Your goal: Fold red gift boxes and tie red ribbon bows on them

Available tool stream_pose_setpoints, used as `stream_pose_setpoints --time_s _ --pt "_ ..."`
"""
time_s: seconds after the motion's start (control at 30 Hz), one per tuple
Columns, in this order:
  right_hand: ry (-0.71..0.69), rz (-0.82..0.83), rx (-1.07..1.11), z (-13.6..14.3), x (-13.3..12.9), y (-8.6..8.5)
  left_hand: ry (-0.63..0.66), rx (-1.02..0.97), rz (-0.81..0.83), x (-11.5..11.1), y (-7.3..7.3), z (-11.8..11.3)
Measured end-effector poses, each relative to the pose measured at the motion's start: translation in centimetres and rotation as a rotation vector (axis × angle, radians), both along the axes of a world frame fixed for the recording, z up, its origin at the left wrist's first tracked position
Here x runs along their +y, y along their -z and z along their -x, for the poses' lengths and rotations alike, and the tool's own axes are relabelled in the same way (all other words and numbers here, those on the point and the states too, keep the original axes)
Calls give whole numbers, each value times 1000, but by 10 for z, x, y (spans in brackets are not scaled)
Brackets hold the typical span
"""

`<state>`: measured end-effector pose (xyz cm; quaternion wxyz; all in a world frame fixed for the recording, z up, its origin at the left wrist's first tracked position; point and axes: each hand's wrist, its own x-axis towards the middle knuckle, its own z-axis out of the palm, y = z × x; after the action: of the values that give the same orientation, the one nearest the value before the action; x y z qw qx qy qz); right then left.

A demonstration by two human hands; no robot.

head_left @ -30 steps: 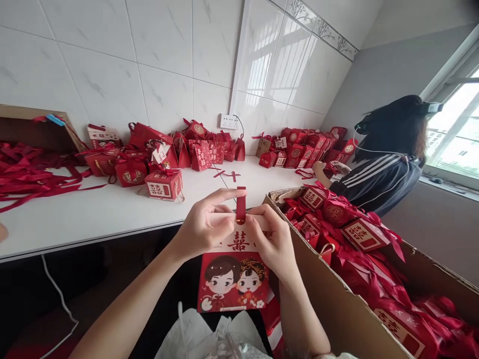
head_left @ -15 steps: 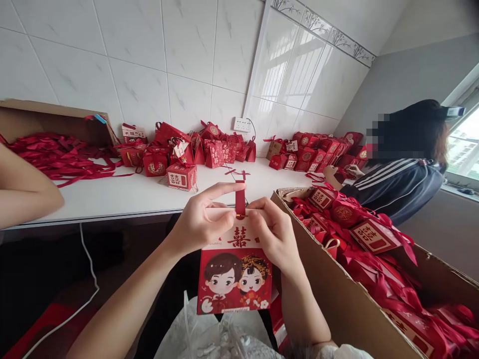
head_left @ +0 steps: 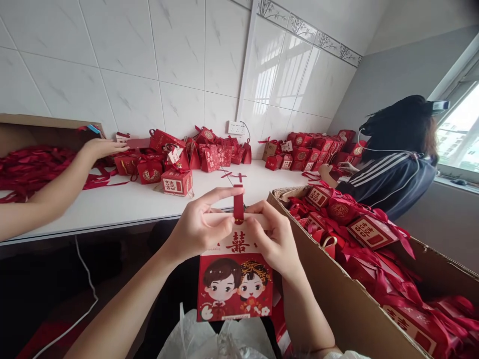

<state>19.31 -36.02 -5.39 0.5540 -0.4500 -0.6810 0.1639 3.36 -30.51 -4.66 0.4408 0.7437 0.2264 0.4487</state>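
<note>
A red and white box (head_left: 235, 286) printed with two cartoon figures and a large red character hangs upright between my two hands, over my lap. My left hand (head_left: 200, 224) pinches the box's top edge near the middle, its forefinger stretched to the top of a red ribbon strap (head_left: 238, 203). On the other side of the strap, my right hand (head_left: 273, 237) grips the same top edge with thumb and fingers. The strap stands up from the centre of the box top.
Finished-looking red boxes (head_left: 176, 183) crowd the white table (head_left: 138, 212) along the tiled wall. A large carton (head_left: 337, 294) of ribboned boxes stands close on my right. Red ribbons (head_left: 37, 162) lie at left. A person (head_left: 396, 164) works at far right.
Another person's arm at the left has reached across the table to the boxes near the wall. My hands keep hold of the box, and the view has shifted slightly.
</note>
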Motion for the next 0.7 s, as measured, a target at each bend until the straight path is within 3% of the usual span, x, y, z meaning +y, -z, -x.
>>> stream_pose_setpoints --time_s 0.17,0.3,0.5,0.6,0.7 --pt "5 60 22 -5 14 4 21 -18 40 17 3 -7" --pt "25 74 -14 -9 33 12 46 -19 91 36 16 -12" --pt "-14 171 6 -6 69 35 -24 -11 120 66 34 -9" --pt "-19 167 -2 -5 97 42 -29 2 147 91 37 -7" --pt "-3 129 -33 -7 136 42 7 44 156 130 38 -8"
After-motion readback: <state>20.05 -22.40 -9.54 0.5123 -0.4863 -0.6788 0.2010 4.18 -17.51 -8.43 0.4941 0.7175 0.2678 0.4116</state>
